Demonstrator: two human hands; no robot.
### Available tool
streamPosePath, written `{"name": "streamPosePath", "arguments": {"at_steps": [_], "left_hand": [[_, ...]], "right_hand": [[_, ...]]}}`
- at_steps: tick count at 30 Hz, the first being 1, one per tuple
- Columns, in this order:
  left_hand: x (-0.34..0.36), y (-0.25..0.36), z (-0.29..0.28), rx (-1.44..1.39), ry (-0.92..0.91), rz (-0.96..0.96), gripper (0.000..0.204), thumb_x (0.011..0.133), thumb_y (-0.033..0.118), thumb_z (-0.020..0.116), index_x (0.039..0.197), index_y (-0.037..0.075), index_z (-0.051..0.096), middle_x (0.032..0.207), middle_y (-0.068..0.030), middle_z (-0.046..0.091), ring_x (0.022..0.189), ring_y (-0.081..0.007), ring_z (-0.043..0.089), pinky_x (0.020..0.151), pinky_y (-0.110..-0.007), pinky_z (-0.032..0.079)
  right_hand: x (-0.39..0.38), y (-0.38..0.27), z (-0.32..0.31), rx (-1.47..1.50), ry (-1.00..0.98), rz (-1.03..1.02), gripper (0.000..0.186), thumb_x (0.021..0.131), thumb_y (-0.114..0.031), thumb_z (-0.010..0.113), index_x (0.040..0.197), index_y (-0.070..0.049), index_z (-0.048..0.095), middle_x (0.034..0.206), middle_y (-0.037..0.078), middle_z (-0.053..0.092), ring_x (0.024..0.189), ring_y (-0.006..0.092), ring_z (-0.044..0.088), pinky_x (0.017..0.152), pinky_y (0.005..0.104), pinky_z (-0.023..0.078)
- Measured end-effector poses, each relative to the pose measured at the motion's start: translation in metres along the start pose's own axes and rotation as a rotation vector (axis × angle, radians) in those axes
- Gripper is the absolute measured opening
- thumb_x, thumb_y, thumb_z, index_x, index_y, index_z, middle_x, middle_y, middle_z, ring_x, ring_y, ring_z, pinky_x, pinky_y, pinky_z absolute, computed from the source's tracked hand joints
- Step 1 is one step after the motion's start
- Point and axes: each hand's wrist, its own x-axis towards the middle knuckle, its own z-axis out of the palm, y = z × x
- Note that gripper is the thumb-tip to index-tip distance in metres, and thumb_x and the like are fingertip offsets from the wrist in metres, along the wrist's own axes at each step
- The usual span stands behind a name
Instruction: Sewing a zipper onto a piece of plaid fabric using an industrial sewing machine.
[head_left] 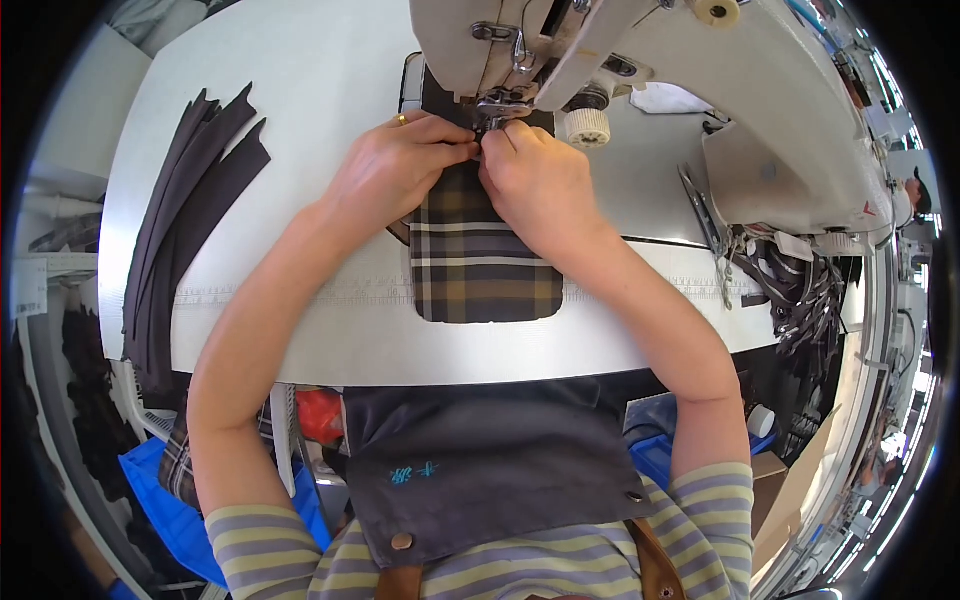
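A plaid fabric piece [487, 272] in brown, black and white, with rounded lower corners, lies flat on the white sewing table. Its upper end runs under the presser foot [494, 118] of a sewing machine [740, 85]. My left hand [400, 165], with a ring on one finger, pinches the fabric just left of the foot. From the right, my right hand [540, 180] pinches at the same spot, its fingertips against the foot. The two hands nearly meet there, and the fabric edge between them is mostly hidden.
Dark fabric strips [195, 190] lie at the table's left. Metal scissors [705, 215] rest by the machine's base, near a bundle of dark trimmings [795, 290]. A ruler scale [340, 292] crosses the table. Below on the left is a blue bin [170, 505] with plaid cloth.
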Motion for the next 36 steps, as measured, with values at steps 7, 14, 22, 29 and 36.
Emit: {"name": "streamPosePath", "arguments": {"at_steps": [7, 14, 22, 29, 36], "left_hand": [[-0.001, 0.0, -0.002, -0.042, -0.035, -0.026, 0.029, 0.075, -0.007, 0.062, 0.099, 0.003, 0.072, 0.103, -0.0082, 0.069, 0.09, -0.0278, 0.063, 0.079, -0.035, 0.053], [0.0, 0.0, -0.001, -0.033, -0.023, -0.034, 0.029, 0.073, -0.007, 0.062, 0.098, 0.005, 0.073, 0.101, -0.0065, 0.069, 0.089, -0.0269, 0.063, 0.078, -0.035, 0.053], [-0.001, 0.0, 0.001, 0.009, 0.023, -0.026, 0.028, 0.072, -0.004, 0.063, 0.095, 0.008, 0.073, 0.099, -0.0026, 0.069, 0.089, -0.0247, 0.064, 0.076, -0.033, 0.055], [0.0, 0.0, 0.0, -0.002, 0.026, -0.02, 0.025, 0.073, -0.003, 0.063, 0.093, 0.007, 0.073, 0.099, -0.0019, 0.069, 0.087, -0.0242, 0.064, 0.075, -0.033, 0.055], [-0.001, 0.002, 0.0, 0.018, 0.037, -0.001, 0.023, 0.074, -0.001, 0.061, 0.093, 0.006, 0.073, 0.098, -0.0023, 0.069, 0.086, -0.0238, 0.064, 0.074, -0.033, 0.055]], "right_hand": [[-0.003, 0.022, -0.012, 0.715, -0.114, 0.161, 0.007, 0.08, -0.009, 0.064, 0.083, -0.003, 0.062, 0.069, 0.001, 0.056, 0.062, 0.0107, 0.054, 0.059, 0.0251, 0.045], [-0.015, 0.039, -0.054, 0.98, -0.475, 0.226, 0.01, 0.081, -0.012, 0.063, 0.083, -0.002, 0.064, 0.067, 0.0, 0.057, 0.064, 0.0078, 0.053, 0.058, 0.0234, 0.043], [-0.004, 0.03, 0.0, 0.478, 0.019, -0.201, 0.005, 0.091, -0.008, 0.058, 0.089, -0.005, 0.062, 0.094, -0.003, 0.06, 0.075, 0.0065, 0.057, 0.061, 0.0251, 0.046], [-0.03, 0.041, -0.081, 1.216, -1.02, 0.218, 0.019, 0.092, -0.021, 0.059, 0.087, -0.004, 0.066, 0.073, 0.009, 0.065, 0.059, 0.0196, 0.06, 0.057, 0.0298, 0.047], [-0.024, 0.034, -0.061, 0.357, 0.009, -0.224, 0.028, 0.087, -0.003, 0.062, 0.113, -0.008, 0.067, 0.111, 0.007, 0.066, 0.087, 0.0196, 0.064, 0.066, 0.0266, 0.049]]}}
